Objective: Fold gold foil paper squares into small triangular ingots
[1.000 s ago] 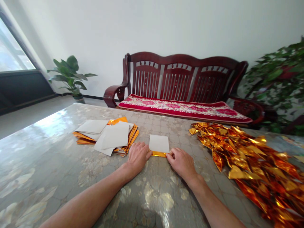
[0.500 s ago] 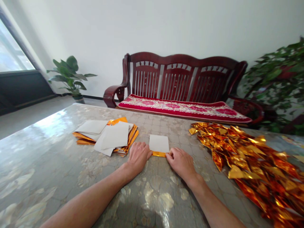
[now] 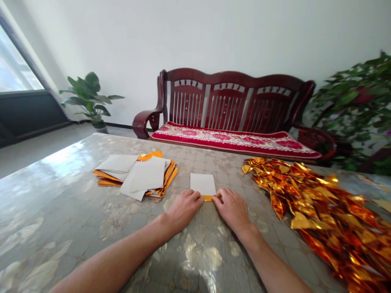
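Observation:
A square sheet of foil paper [image 3: 202, 184] lies flat on the table, pale side up. Along its near edge a narrow gold strip is folded over. The closed fingers of my left hand [image 3: 185, 206] press on this strip, covering its left part. At the strip's right end, my right hand [image 3: 232, 206] pinches the corner between thumb and bent forefinger. To the left of my left hand sits a loose stack of foil paper sheets [image 3: 148, 175], white sides up with orange-gold edges showing.
A big heap of folded gold foil pieces [image 3: 324, 211] spreads over the right of the glossy patterned table [image 3: 122, 248]. Behind the table stands a dark red wooden bench [image 3: 229, 101] with a red floral cover [image 3: 220, 136]. Potted plants [image 3: 91, 97] flank it.
My left hand has slid right along the folded strip, closer to my right hand, which stays at the right corner. The view has shifted slightly.

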`<state>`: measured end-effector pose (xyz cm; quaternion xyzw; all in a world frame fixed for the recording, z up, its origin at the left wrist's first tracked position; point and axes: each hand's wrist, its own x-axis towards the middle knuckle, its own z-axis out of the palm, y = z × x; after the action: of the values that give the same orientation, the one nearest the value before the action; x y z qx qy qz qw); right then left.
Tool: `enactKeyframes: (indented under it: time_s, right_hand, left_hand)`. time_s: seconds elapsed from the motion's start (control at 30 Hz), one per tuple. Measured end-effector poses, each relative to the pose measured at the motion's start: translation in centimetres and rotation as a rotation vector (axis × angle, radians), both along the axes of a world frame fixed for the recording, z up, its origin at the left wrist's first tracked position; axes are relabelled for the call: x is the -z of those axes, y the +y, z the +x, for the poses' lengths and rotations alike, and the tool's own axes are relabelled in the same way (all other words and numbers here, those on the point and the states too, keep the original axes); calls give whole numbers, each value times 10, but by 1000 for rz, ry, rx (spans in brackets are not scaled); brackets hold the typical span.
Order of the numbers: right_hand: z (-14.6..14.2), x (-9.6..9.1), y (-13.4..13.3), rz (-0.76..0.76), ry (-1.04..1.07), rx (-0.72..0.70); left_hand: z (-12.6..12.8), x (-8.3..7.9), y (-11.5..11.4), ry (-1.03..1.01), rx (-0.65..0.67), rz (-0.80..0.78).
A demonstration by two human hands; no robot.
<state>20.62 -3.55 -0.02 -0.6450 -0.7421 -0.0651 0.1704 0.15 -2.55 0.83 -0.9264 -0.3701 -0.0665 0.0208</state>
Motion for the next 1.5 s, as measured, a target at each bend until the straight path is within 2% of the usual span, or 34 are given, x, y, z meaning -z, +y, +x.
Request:
enactKeyframes:
  time_s: [0.13,0.2,0.27,0.43,0.7,0.87,1.03,1.3,1.5]
  right_hand:
    - [-7,-4,-9,146,-34,-158]
    - [-14,-5,-15,146,-38,-266]
    - [-20,-6,-19,119,-48,-307]
    - [-20,-7,-22,57,-98,-263]
    - [-8,-11,-23,53,-159,-183]
    - [8,-5,-14,74,-181,-25]
    - [17,1,-9,43,-60,58]
    - [-4,-4,-6,-38,152,21]
    - [-15,1,-2,-101,365,1]
  left_hand:
    - [5,4,-4,18,-52,30]
    - [8,5,-4,17,-78,47]
    - [9,6,-3,14,-90,55]
    - [6,4,-4,33,-74,79]
    - [-3,2,-16,134,-119,114]
    - [-4,0,-19,101,-112,77]
    - [2,-1,-28,26,-123,23]
    - [15,4,-35,-52,-49,-8]
    - [14,10,-32,-164,7,-31]
